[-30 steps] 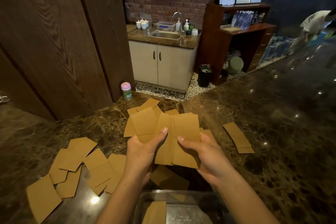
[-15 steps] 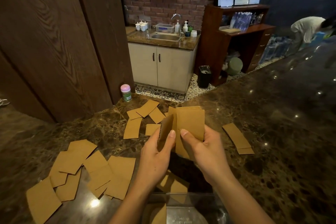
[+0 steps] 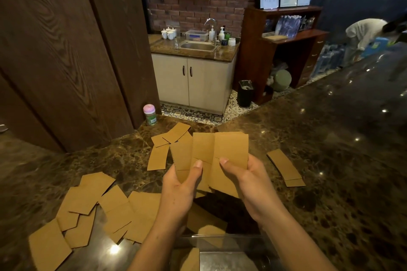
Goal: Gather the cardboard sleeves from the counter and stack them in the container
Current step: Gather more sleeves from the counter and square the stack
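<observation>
Pinched between left hand [image 3: 180,187] and right hand [image 3: 251,185]: fanned bundle of cardboard sleeves [image 3: 220,152], held above counter [image 3: 330,182]. One sleeve [image 3: 191,259] seen in container [image 3: 231,236]; many loose sleeves [image 3: 94,204] left scattered, so task judged early.

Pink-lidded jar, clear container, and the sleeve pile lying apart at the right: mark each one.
pink-lidded jar [image 3: 150,118], head view, on its green-labelled body.
clear container [image 3: 231,236], head view, on its far rim.
sleeve pile [image 3: 285,167], head view, on the middle of the top sleeve.
</observation>
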A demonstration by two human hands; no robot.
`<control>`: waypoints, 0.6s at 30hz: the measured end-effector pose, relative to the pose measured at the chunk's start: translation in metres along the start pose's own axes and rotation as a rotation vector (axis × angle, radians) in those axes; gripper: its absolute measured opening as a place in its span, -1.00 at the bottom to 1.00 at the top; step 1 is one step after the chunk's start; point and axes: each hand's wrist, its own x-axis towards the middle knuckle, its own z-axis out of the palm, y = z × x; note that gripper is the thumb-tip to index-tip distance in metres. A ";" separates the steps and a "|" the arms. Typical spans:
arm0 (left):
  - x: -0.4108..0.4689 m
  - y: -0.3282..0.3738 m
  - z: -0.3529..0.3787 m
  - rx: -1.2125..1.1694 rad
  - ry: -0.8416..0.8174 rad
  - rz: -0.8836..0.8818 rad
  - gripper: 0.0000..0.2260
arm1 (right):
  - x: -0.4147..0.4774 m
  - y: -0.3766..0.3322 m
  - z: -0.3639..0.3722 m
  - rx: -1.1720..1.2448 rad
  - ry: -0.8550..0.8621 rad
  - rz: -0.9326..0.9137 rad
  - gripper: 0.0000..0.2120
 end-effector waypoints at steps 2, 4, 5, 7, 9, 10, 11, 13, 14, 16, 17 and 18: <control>0.001 0.001 -0.003 -0.033 0.018 -0.024 -0.82 | 0.001 0.000 -0.003 0.013 0.001 0.005 -0.74; 0.002 0.002 -0.004 -0.063 0.009 -0.044 -0.79 | 0.001 -0.001 -0.004 0.014 -0.016 0.009 -0.75; 0.001 0.002 -0.004 -0.075 0.000 -0.051 -0.79 | 0.000 -0.001 -0.003 0.012 -0.034 0.016 -0.77; -0.001 0.003 -0.002 -0.076 -0.015 -0.048 -0.80 | -0.001 -0.001 0.000 0.024 -0.072 0.039 -0.80; -0.002 0.003 0.000 -0.068 -0.027 -0.049 -0.79 | -0.003 0.000 0.004 0.054 -0.091 0.053 -0.81; -0.003 0.004 0.002 -0.072 -0.031 -0.054 -0.77 | -0.004 0.000 0.006 0.072 -0.090 0.052 -0.81; -0.003 0.005 0.002 -0.084 -0.039 -0.063 -0.75 | -0.004 0.000 0.008 0.086 -0.089 0.050 -0.79; -0.002 0.008 0.003 -0.126 -0.077 -0.099 -0.74 | -0.005 0.002 0.010 0.094 -0.102 0.052 -0.76; -0.002 0.010 0.004 -0.142 -0.109 -0.117 -0.75 | -0.006 0.004 0.012 0.084 -0.117 0.056 -0.74; -0.003 0.014 0.006 -0.147 -0.166 -0.128 -0.76 | -0.008 0.009 0.018 0.028 -0.144 0.063 -0.69; -0.003 0.015 0.008 -0.143 -0.176 -0.125 -0.76 | -0.008 0.012 0.020 -0.017 -0.157 0.058 -0.67; -0.004 0.015 0.009 -0.145 -0.175 -0.124 -0.76 | -0.010 0.013 0.022 -0.067 -0.173 0.041 -0.66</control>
